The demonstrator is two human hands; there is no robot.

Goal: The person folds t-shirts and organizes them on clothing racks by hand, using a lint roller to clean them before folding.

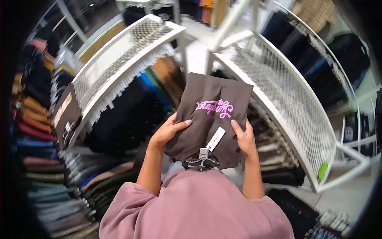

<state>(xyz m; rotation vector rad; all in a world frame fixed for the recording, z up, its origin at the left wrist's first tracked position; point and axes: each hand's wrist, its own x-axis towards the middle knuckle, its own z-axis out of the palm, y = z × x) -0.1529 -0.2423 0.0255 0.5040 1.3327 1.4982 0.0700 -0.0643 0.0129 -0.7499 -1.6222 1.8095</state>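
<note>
Between my two hands is a folded dark brown T-shirt with pink script lettering that looks upside down from here. My left hand grips its left edge, thumb on top and fingers underneath. On the opposite edge my right hand has the same hold. A white paper tag lies on the cloth close to the collar, which faces me. The neck label shows just below the tag. What the fingers do under the shirt is hidden.
White mesh-topped racks stand to the left and right, with garments hanging below. Dark clothes fill the left rack. Multicoloured garments line the far left. A bright green object is on the right rack's end.
</note>
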